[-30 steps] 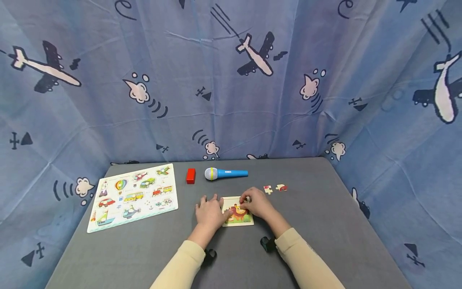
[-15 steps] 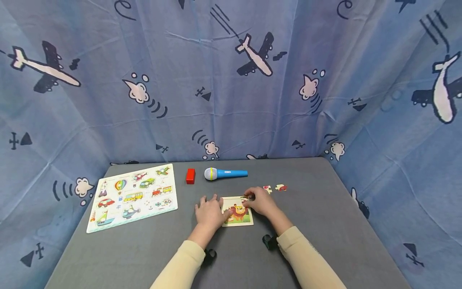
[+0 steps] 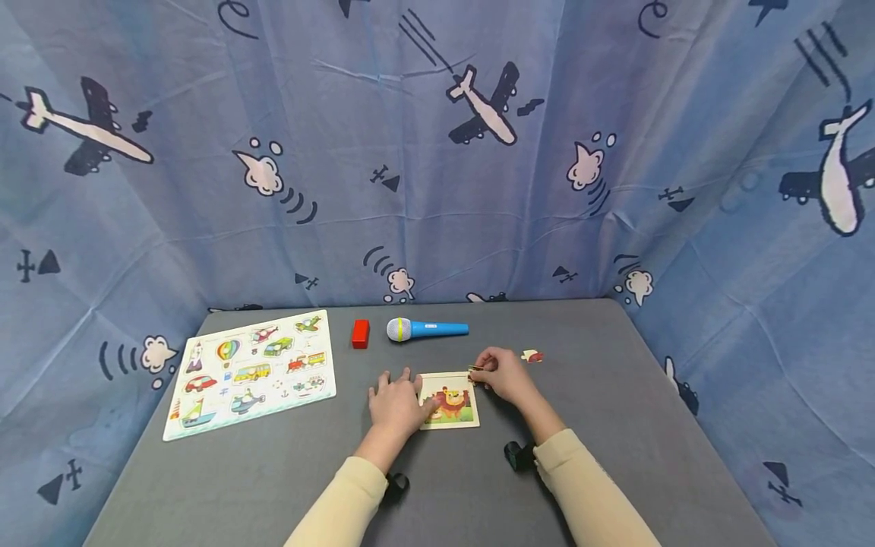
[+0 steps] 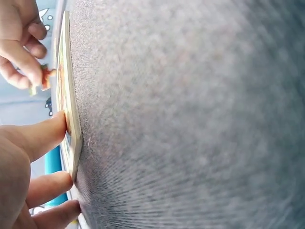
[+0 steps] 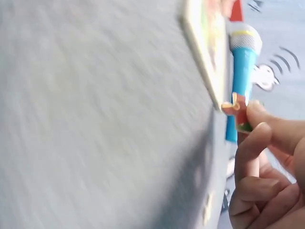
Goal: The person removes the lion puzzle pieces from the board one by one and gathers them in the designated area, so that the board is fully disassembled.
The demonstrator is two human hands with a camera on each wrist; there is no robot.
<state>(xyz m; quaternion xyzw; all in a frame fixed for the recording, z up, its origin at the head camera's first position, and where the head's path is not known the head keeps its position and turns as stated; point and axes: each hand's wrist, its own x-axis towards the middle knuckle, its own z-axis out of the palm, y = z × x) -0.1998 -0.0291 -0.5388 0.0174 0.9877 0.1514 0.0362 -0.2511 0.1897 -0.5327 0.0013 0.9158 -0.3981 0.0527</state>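
Note:
A small wooden tray puzzle (image 3: 449, 419) with a lion picture in its lower part and bare wood above lies on the grey table. My left hand (image 3: 396, 406) rests at its left side, the thumb on the picture and the fingers along the edge, as the left wrist view shows. At the upper right corner of the tray, my right hand (image 3: 504, 376) pinches a jigsaw piece (image 5: 241, 112) between thumb and index finger; the piece is red-brown with a green corner. Beyond that hand, another jigsaw piece (image 3: 532, 355) lies on the table.
Behind the tray lie a blue toy microphone (image 3: 437, 328) and a red block (image 3: 361, 333). A large vehicle picture board (image 3: 253, 372) occupies the left of the table (image 3: 615, 456). A blue curtain with aeroplanes (image 3: 410, 190) hangs at the back and sides.
My right hand has moved right from over the lion picture to the tray's upper right corner, holding the piece. It now covers where a loose piece lay. My left hand stays put.

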